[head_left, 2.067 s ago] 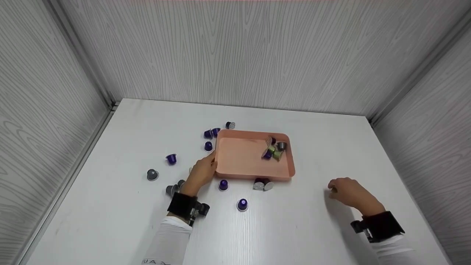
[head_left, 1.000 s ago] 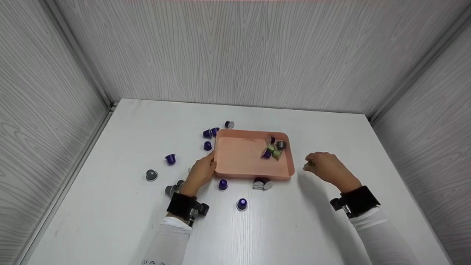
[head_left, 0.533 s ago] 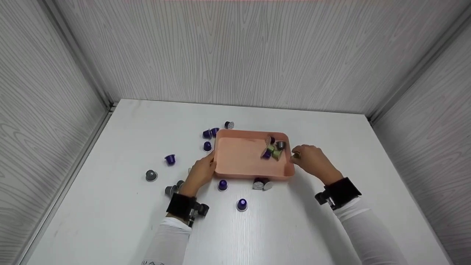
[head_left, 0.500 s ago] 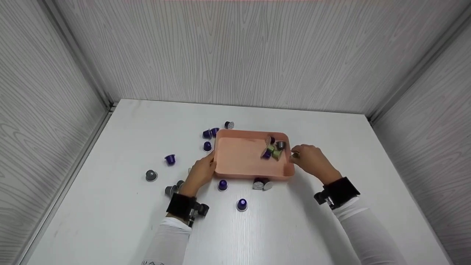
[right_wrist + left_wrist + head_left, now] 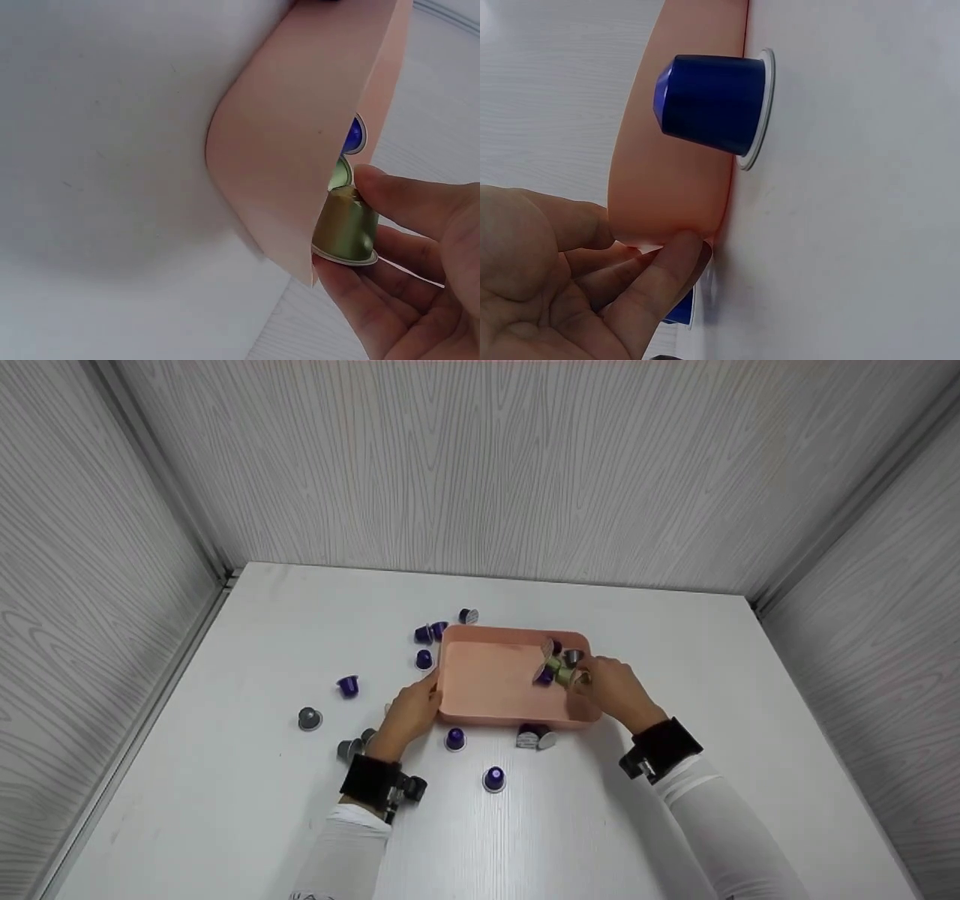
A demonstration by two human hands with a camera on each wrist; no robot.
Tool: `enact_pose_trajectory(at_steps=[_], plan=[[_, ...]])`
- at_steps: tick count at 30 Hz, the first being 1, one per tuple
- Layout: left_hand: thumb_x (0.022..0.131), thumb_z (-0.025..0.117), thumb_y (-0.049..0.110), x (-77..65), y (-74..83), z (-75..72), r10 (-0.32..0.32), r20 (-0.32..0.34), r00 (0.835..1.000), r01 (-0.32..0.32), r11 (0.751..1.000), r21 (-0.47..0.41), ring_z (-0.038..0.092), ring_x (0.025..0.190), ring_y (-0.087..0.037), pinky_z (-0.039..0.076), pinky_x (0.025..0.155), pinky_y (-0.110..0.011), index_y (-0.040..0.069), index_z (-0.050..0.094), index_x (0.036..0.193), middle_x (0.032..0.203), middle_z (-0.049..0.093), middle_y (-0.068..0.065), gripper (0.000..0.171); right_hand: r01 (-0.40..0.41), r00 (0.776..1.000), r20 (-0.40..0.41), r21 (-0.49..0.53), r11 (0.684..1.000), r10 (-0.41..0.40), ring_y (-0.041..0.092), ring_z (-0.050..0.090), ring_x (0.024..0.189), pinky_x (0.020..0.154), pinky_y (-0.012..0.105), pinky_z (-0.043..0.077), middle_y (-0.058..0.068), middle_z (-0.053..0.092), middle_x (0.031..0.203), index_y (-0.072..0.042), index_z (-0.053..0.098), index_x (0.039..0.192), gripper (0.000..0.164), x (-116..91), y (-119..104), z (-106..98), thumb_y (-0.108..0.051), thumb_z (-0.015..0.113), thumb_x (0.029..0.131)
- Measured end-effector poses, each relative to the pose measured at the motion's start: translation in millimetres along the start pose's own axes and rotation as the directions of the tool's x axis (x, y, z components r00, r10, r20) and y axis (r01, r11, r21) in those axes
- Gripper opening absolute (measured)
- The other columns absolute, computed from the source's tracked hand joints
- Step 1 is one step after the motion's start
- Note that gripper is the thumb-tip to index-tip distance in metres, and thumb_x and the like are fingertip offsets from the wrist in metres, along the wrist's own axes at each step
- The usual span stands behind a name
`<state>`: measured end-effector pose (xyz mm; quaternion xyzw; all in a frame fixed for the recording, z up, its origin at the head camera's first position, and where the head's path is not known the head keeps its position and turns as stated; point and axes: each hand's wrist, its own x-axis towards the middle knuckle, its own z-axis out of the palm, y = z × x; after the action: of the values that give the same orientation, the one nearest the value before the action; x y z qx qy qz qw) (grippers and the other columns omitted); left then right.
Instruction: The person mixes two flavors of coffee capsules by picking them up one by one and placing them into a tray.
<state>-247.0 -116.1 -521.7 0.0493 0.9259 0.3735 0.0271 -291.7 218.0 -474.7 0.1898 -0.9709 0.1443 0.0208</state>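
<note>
A peach-coloured tray (image 5: pixel 495 690) stands on the white table. My left hand (image 5: pixel 411 711) holds its left side; in the left wrist view, the thumb and fingers grip its wall (image 5: pixel 667 180) near a corner. My right hand (image 5: pixel 613 688) is over the tray's right end and pinches an olive-green coffee capsule (image 5: pixel 346 225) between thumb and fingers, just inside the wall. Inside the tray lie several capsules: a dark grey one (image 5: pixel 574 657), a green one (image 5: pixel 565 676) and a blue-purple one (image 5: pixel 544 676) among them. My fingers partly hide the held capsule in the head view.
Several purple capsules lie about the tray: one at the left (image 5: pixel 348 685), one in front (image 5: pixel 494 778), one near the front-left corner (image 5: pixel 455 738). Grey capsules (image 5: pixel 309 718) lie farther left. Two white-lidded capsules (image 5: pixel 527 738) touch or nearly touch the front wall. Grey panels (image 5: pixel 480 472) enclose the table.
My right hand has moved left from the right part of the table to the tray's right end, bringing the olive-green capsule over the rim. My left hand has stayed at the tray.
</note>
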Motion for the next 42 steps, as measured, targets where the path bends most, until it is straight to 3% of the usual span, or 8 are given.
enact_pose_trajectory(at_steps=[6, 13, 23, 28, 34, 42], plan=[[0.101, 0.047, 0.016, -0.5, 0.5, -0.8, -0.008, -0.006, 1.000, 0.008, 1.000, 0.007, 0.058, 0.115, -0.037, 0.046, 0.093, -0.052, 0.007, 0.038, 0.151, 0.134, 0.056, -0.021, 0.051, -0.038, 0.999, 0.031, -0.034, 0.999, 0.039, 0.031, 0.066, 0.085, 0.075, 0.046, 0.053, 0.015, 0.067, 0.089, 0.001, 0.068, 0.098, 0.018, 5.9, -5.8, 5.4, -0.010, 0.073, 0.086], [0.101, 0.046, 0.015, 0.1, 0.1, -0.4, 0.003, -0.009, 1.000, -0.003, 1.000, 0.023, 0.058, 0.116, -0.039, 0.046, 0.093, -0.052, 0.008, 0.038, 0.151, 0.132, 0.057, -0.022, 0.050, -0.077, 0.993, 0.083, -0.114, 0.990, 0.087, 0.033, 0.064, 0.085, 0.075, 0.048, 0.053, 0.017, 0.066, 0.088, 0.003, 0.065, 0.100, 0.019, 9.9, -9.9, 10.6, -0.013, 0.067, 0.090], [0.102, 0.045, 0.018, -0.6, 2.1, -1.3, -0.036, 0.008, 0.999, 0.036, 0.999, 0.029, 0.055, 0.119, -0.039, 0.045, 0.094, -0.054, 0.009, 0.037, 0.151, 0.135, 0.055, -0.022, 0.051, -0.011, 1.000, 0.007, -0.260, 0.965, 0.014, 0.038, 0.066, 0.075, 0.067, 0.050, 0.054, 0.023, 0.065, 0.083, 0.009, 0.058, 0.119, 0.033, 10.3, -12.9, 19.9, -0.011, 0.061, 0.093], [0.102, 0.045, 0.016, -1.6, 1.8, -0.8, -0.014, 0.008, 1.000, 0.013, 1.000, 0.018, 0.056, 0.118, -0.037, 0.046, 0.095, -0.051, 0.006, 0.037, 0.150, 0.136, 0.055, -0.021, 0.050, 0.028, 0.999, -0.033, -0.295, 0.955, -0.039, 0.035, 0.065, 0.065, 0.059, 0.048, 0.054, 0.021, 0.063, 0.076, 0.008, 0.059, 0.116, 0.028, 9.0, -12.8, 21.7, -0.007, 0.061, 0.093], [0.102, 0.046, 0.015, -1.2, 1.7, -0.9, -0.003, -0.002, 1.000, 0.003, 1.000, 0.008, 0.057, 0.117, -0.037, 0.046, 0.095, -0.051, 0.007, 0.038, 0.151, 0.135, 0.056, -0.020, 0.050, 0.070, 0.995, -0.048, -0.278, 0.958, -0.087, 0.034, 0.064, 0.064, 0.057, 0.047, 0.053, 0.020, 0.062, 0.075, 0.007, 0.060, 0.111, 0.022, 9.0, -8.2, 21.0, -0.005, 0.062, 0.092], [0.102, 0.045, 0.018, -0.4, 1.1, -0.5, -0.027, 0.006, 1.000, 0.027, 1.000, 0.011, 0.059, 0.113, -0.035, 0.046, 0.094, -0.051, 0.011, 0.036, 0.152, 0.136, 0.055, -0.020, 0.051, 0.048, 0.999, -0.009, -0.196, 0.980, -0.050, 0.030, 0.062, 0.071, 0.066, 0.049, 0.053, 0.015, 0.062, 0.081, 0.005, 0.061, 0.105, 0.027, 4.6, -4.0, 8.0, -0.016, 0.070, 0.089]])
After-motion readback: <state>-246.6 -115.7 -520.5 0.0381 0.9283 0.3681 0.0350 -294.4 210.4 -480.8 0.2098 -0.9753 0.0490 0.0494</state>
